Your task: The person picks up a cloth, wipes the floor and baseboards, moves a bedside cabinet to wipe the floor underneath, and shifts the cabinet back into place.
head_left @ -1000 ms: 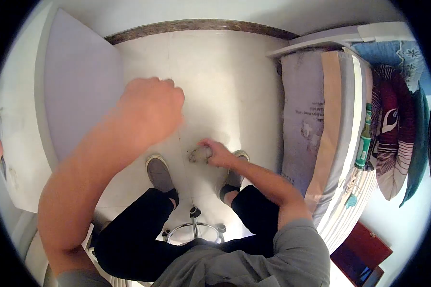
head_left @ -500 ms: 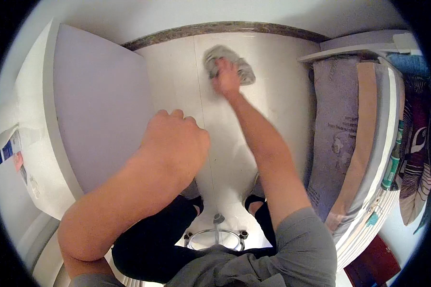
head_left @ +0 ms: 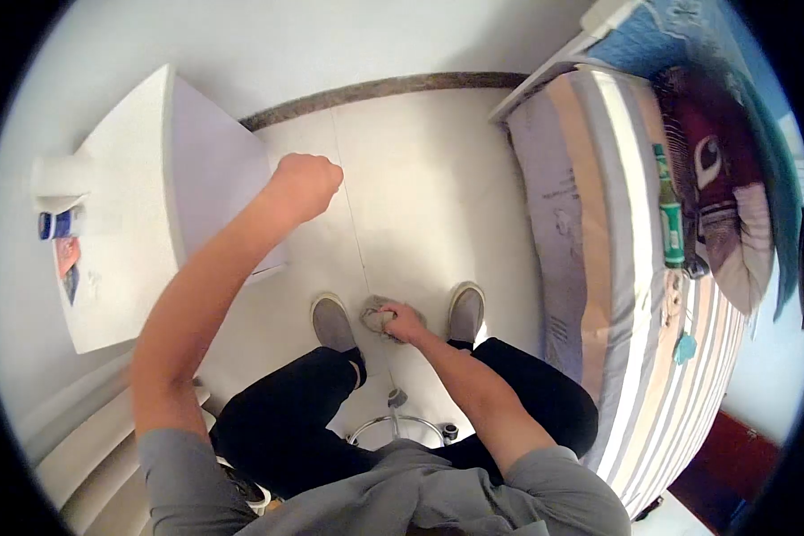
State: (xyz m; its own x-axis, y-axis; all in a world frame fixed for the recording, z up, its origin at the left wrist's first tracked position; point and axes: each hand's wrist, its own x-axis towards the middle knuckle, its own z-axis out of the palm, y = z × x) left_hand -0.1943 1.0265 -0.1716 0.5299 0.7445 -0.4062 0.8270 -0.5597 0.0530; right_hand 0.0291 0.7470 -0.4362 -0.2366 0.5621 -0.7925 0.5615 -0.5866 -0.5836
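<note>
A crumpled grey cloth (head_left: pixel 375 314) lies on the pale tiled floor (head_left: pixel 411 214) between two grey shoes (head_left: pixel 333 323). My right hand (head_left: pixel 404 323) grips this cloth from above, fingers bent into it, and presses it against the floor. Held up in front of me, my left hand (head_left: pixel 308 186) is closed in a fist with its back to the camera. No object shows in that fist, and it touches nothing that I can see.
A white cabinet (head_left: pixel 121 196) with small items on top stands at the left. On the right is a bed with a striped cover (head_left: pixel 630 268), holding a green tube (head_left: pixel 671 228) and clothes. A wheeled stool base (head_left: pixel 396 397) sits beneath me. Dark skirting (head_left: pixel 375 89) edges the wall.
My right hand has drawn the cloth back from near the far wall to between my feet. My left fist appears higher and further left. The camera view has shifted too.
</note>
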